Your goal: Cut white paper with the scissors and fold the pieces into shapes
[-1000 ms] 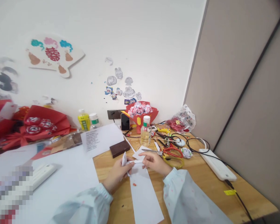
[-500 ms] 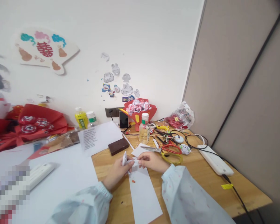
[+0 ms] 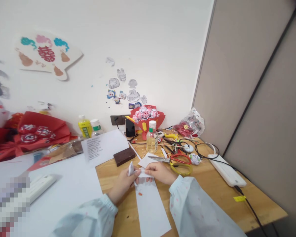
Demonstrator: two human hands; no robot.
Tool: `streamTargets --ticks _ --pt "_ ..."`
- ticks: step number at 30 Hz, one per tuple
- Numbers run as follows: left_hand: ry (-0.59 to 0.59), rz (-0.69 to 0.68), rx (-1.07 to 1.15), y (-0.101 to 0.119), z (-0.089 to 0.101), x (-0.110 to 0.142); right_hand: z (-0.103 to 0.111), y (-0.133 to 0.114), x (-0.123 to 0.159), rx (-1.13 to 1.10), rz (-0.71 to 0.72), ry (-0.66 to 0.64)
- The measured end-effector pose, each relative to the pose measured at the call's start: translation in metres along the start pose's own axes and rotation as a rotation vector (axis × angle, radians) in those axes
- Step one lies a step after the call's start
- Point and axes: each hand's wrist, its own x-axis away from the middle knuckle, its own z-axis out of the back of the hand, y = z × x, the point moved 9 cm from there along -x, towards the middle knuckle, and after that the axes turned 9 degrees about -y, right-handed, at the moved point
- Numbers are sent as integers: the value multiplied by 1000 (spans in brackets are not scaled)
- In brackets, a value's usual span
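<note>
My left hand [image 3: 126,180] is closed, its thumb and fingers pinching one end of a small folded piece of white paper [image 3: 143,173]. A narrow rolled or folded white piece [image 3: 130,168] stands up from the same hand. At the other end of the small paper, my right hand [image 3: 161,171] pinches with thumb and forefinger. Below both hands a long white paper strip [image 3: 154,207] lies on the wooden table [image 3: 202,197], with a small orange scrap [image 3: 140,194] on it. Just beyond my right hand are scissors [image 3: 179,159] with red handles, resting partly over a white paper piece [image 3: 148,160].
A dark brown block [image 3: 124,156] and a clear bottle [image 3: 152,141] stand beyond my hands. Yellow-handled scissors [image 3: 184,169], a paper flower [image 3: 194,159] and a white power strip [image 3: 227,170] are to the right. Large white sheets [image 3: 71,194] cover the left side.
My hands still hold the small paper, which now shows more broadly between them. The right fingertips have shifted slightly under it. The whole view has moved a little.
</note>
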Motion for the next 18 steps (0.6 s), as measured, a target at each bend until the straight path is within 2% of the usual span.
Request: streamTargets --ticks 9,13,16,18 --pt "-20 -48 120 -11 4 -6 5 6 3 -7 33 -78" --pt "21 -25 118 -13 8 -6 9 10 2 60 29 -40" --pt "85 -5 100 -15 13 -6 10 7 3 64 38 -1" --pt "87 3 82 -16 13 -7 8 1 3 52 54 12"
